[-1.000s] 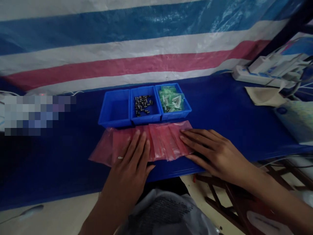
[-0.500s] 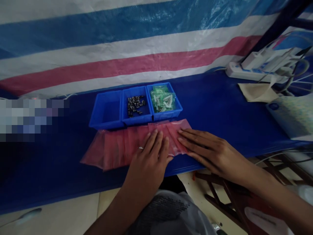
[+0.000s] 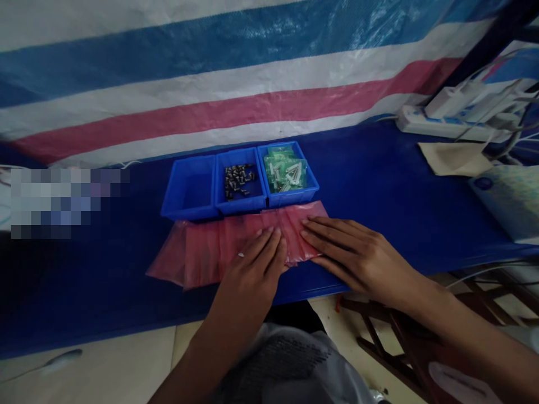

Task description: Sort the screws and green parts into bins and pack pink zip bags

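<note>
Several pink see-through plastic bags lie overlapped in a row along the front of the blue table. My left hand rests on the middle of the row, fingers stretched out and close together, a ring on one finger. On the row's right end lie the outstretched fingers of my right hand, with its lower edge by the bags' front edge. Neither hand is closed around a bag. Parts of the bags under both hands are hidden.
Behind the bags stand three blue bins: an empty bin, one with small dark metal parts, and one with green-tinted packets of white and metal pieces. A power strip with cables and a beige cloth-like piece lie at the right.
The view has shifted slightly, so the table things appear further right. My left hand's fingers have drawn closer together, and my right hand sits a little further left over the bags.
</note>
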The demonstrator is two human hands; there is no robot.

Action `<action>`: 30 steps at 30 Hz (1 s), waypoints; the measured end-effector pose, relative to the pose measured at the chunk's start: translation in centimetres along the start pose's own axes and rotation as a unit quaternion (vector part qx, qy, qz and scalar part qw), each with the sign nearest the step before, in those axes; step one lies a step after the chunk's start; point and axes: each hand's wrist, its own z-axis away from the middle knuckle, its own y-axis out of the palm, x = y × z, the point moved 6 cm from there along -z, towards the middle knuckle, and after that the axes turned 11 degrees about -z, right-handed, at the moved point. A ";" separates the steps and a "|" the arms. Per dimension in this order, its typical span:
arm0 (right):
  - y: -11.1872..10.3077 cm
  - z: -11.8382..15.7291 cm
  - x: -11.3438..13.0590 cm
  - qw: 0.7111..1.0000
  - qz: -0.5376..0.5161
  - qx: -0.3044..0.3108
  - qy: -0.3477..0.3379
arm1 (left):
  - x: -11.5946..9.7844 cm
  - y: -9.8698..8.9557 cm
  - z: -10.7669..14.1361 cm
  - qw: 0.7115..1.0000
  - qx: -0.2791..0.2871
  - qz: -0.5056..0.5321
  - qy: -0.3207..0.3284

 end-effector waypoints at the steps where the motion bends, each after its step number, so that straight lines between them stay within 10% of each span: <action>1: 0.1 -0.1 -0.1 1.000 -0.001 0.004 -0.002 | 0.0 0.0 0.0 1.000 0.000 0.002 -0.001; 30: 3.1 -4.3 4.1 0.998 -0.029 0.054 -0.031 | 5.4 -3.0 7.1 0.987 -0.029 0.067 -0.146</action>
